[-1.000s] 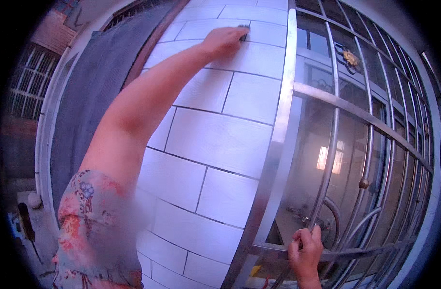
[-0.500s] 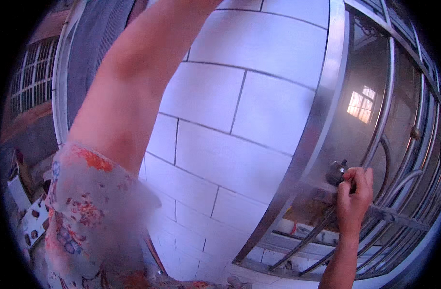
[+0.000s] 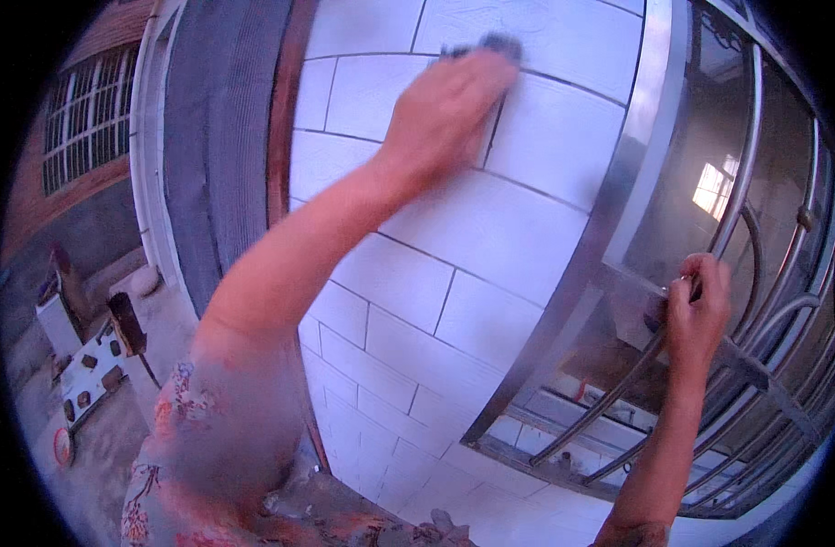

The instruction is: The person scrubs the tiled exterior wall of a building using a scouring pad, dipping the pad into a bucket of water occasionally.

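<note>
My left hand (image 3: 449, 114) is raised against the white tiled wall (image 3: 490, 228). Its fingers are closed on a dark wad (image 3: 501, 46), blurred by motion; I cannot tell whether it is a cloth or a scouring pad. On the right, my right hand (image 3: 695, 305) is curled round a metal bar (image 3: 729, 223) of the window grille. Something dark at the fingers of that hand is too unclear to name. Behind the bars, the window glass (image 3: 686, 146) reflects a bright, small-paned window.
A metal window frame (image 3: 568, 310) borders the tiles on the right. Left of the wall hangs a dark grey curtain (image 3: 217, 137). Far left, below a barred window (image 3: 89, 118), a white board with dark pieces (image 3: 93, 369) lies on the ground.
My left hand has come down from the top edge into view, with the dark wad against the tiles. The view has shifted; my right hand stays at the grille.
</note>
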A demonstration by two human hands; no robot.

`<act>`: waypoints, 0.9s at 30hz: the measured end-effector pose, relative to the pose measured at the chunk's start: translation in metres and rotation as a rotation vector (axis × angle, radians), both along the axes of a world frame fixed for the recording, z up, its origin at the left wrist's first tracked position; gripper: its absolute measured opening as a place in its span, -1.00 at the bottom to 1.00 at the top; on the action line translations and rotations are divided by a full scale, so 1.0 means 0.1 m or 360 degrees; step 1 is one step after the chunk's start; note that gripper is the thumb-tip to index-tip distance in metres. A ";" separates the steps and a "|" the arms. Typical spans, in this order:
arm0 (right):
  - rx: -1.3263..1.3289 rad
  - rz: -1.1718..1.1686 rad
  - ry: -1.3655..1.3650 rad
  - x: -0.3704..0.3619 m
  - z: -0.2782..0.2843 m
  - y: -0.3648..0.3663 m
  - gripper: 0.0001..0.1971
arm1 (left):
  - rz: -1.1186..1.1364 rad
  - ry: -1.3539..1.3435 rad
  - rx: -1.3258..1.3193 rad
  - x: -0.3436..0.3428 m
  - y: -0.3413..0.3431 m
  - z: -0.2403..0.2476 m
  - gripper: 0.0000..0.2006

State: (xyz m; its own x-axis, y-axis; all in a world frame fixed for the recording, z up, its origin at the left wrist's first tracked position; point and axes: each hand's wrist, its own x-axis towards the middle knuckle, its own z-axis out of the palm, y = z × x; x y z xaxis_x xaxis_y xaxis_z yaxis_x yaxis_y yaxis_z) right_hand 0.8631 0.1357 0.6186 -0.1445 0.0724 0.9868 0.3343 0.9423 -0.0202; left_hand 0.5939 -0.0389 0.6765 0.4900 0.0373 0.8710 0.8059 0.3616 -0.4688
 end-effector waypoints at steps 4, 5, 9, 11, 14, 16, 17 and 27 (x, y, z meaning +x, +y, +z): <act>-0.0126 -0.0045 -0.0017 0.01 -0.01 -0.04 -0.89 | -0.0016 -0.0112 -0.0216 0.06 -0.14 -1.00 -0.63; -0.0140 0.0002 -0.0018 -0.01 -0.02 -0.01 -0.90 | -0.0019 -0.0157 -0.0259 0.07 -0.17 -1.24 -0.63; -0.0060 0.0043 -0.0040 0.00 0.00 0.10 -0.90 | -0.0037 -0.0438 -0.0592 0.15 -0.38 -2.21 -0.64; -0.0018 0.0031 -0.0029 0.00 0.02 0.12 -0.90 | -0.0128 -0.0569 -0.0770 0.16 -0.48 -2.73 -0.62; -0.0028 0.0017 -0.0056 -0.01 0.05 0.18 -0.87 | -0.0180 -0.0936 -0.1020 0.25 -0.66 -3.22 -0.62; 0.0023 -0.0120 -0.0154 0.05 0.07 0.48 -0.82 | -0.0738 -0.1557 -0.0932 0.34 -0.74 -3.30 -0.61; 0.0026 -0.0141 -0.0147 0.09 0.08 0.64 -0.82 | -0.1014 -0.1862 -0.0858 0.36 -0.76 -3.29 -0.60; 0.0040 -0.0080 -0.0297 0.29 0.24 1.34 -0.75 | -0.3391 -0.3033 0.0068 0.08 -1.66 -3.29 -0.58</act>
State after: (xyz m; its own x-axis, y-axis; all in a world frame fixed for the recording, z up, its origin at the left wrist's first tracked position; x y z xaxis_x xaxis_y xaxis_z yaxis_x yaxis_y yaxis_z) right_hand 0.8922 0.2697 0.6427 -0.3218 0.0602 0.9449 0.3770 0.9236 0.0695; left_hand 0.6024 -0.2045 0.3476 -0.6441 0.7299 0.2288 -0.6081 -0.6700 0.4258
